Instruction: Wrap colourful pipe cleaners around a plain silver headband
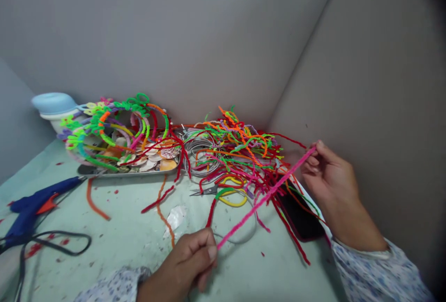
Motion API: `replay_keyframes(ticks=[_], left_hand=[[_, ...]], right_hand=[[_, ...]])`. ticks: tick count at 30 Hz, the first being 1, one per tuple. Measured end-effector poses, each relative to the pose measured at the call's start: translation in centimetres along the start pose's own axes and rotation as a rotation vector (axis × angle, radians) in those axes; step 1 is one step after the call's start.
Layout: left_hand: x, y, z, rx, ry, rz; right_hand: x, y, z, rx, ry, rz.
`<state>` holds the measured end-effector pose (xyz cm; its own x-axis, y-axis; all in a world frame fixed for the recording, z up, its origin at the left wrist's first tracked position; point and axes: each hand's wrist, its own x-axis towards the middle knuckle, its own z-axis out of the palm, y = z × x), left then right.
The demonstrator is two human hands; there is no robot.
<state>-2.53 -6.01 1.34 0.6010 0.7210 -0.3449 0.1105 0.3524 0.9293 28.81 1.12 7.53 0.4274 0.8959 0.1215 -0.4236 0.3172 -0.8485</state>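
A bright pink pipe cleaner (266, 196) stretches in a straight slant between my hands. My left hand (191, 262), low in the middle, pinches its lower end. From the same fingers rises a thin wire hoop (256, 225), partly wrapped in red and green pipe cleaner (212, 210); my left hand appears closed on this hoop too, though its grip is partly hidden. My right hand (329, 176) has thumb and finger closed on the upper end of the pink pipe cleaner, at the right above a dark phone (301, 213).
Loose pipe cleaners (240, 139) lie heaped at the back beside wire hoops (200, 153). Yellow-handled scissors (233, 200) rest in front. Decorated headbands (114, 125) and shells (153, 155) fill a tray (132, 175). A blue glue gun (38, 204) with its cord and a blue-lidded container (54, 104) stand left.
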Motion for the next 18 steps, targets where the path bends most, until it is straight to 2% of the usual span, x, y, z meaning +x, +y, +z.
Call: replay_keyframes(ticks=[5, 13, 18], left_hand=[[0.21, 0.06, -0.23, 0.004, -0.004, 0.015], [0.32, -0.2, -0.31, -0.011, 0.029, 0.006], [0.2, -0.14, -0.07, -0.032, 0.012, -0.014]], right_hand=[[-0.05, -0.01, 0.43, 0.135, 0.077, 0.03], [0.01, -0.5, 0.13, 0.135, -0.022, 0.078], [0.07, -0.78, -0.07, 0.2, 0.105, 0.055]])
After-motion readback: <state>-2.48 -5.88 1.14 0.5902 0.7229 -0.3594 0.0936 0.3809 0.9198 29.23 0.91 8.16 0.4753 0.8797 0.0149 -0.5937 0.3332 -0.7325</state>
